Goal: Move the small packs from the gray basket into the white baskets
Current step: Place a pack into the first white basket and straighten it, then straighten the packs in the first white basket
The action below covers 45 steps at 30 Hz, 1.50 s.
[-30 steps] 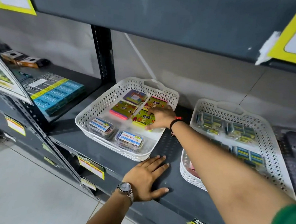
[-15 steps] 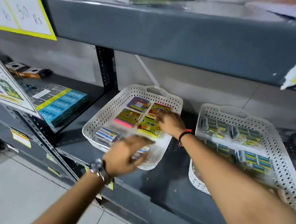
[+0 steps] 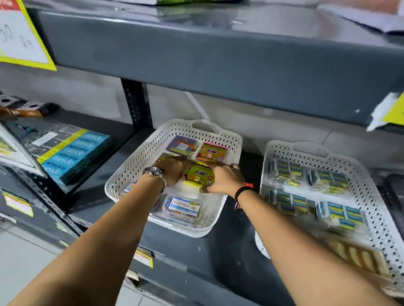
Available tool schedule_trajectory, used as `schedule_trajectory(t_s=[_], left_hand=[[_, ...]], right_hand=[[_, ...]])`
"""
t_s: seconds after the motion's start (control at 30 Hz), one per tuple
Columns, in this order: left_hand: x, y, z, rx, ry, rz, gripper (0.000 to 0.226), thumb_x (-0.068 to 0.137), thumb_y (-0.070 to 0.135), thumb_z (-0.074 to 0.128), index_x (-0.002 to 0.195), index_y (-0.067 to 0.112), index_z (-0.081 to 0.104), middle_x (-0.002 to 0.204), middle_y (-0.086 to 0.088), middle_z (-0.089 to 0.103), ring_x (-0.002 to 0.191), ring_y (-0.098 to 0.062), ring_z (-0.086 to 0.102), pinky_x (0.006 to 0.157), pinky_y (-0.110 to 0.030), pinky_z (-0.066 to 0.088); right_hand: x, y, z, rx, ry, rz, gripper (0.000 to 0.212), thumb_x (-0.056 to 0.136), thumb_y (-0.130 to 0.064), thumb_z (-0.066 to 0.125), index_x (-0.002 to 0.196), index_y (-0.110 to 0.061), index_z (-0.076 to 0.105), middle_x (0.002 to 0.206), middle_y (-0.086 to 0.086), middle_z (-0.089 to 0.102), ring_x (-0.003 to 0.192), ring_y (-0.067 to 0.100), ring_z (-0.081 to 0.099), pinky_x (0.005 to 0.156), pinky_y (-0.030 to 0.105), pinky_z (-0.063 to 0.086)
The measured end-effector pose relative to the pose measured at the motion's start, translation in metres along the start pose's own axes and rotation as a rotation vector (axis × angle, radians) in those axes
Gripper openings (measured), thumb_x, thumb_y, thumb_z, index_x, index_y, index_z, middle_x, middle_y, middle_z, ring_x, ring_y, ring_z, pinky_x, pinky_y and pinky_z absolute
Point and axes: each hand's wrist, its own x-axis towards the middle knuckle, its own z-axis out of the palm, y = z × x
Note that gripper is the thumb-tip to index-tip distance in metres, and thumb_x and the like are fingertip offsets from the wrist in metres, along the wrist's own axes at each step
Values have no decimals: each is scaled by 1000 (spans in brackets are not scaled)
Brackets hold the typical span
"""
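Both hands, left (image 3: 172, 170) & right (image 3: 223, 178), fingers together, are pressing a green pack (image 3: 200, 175) inside left white basket (image 3: 135, 163); both baskets partly filled, gray basket not visible.

A dark gray shelf (image 3: 226, 254) carries two white baskets side by side, the left basket (image 3: 135, 163) and the right basket (image 3: 378, 209), with blue boxes (image 3: 77, 153) further left.

Silver wristwatch (image 3: 155, 173) on left wrist; black-and-red band (image 3: 242, 193) on right.
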Motion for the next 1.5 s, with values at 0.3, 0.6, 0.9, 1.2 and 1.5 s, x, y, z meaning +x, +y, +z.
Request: schedule_trajectory(t_s=[0.3,0.6,0.9,1.2,1.5], left_hand=[[23,-23,14,367,-20,226,41,91,25,59,132,27,52,130,-1,57,116,-22,51,100,-28,36],[21,-22,16,449,80,243,39,90,37,57,128,30,55,132,0,56,127,-22,42,108,-38,10],[14,-20,13,453,43,267,35,93,30,54,127,26,53,133,0,54,129,-22,41,111,-43,3],[-17,-32,-30,231,22,414,34,95,24,55,129,24,54,132,5,56,123,-15,50,109,-28,23],[-43,-26,-28,398,-456,433,77,79,40,72,144,21,36,144,3,45,126,-15,45,99,-21,33]], right_hand=[[0,-5,4,-113,31,100,60,69,-52,68,118,-19,57,118,3,67,106,23,61,100,37,34],[-4,-10,-1,-169,10,121,62,75,-49,65,129,-22,49,122,4,64,110,23,59,104,36,31],[-2,-8,2,-180,-8,124,68,73,-51,65,131,-21,45,130,4,59,114,23,57,104,37,31],[-37,-28,-33,355,-116,99,45,89,-29,58,129,-10,48,137,12,52,122,24,50,100,30,41],[-62,-58,-30,254,-451,52,67,74,-16,75,132,-6,44,132,11,55,121,28,51,103,36,41]])
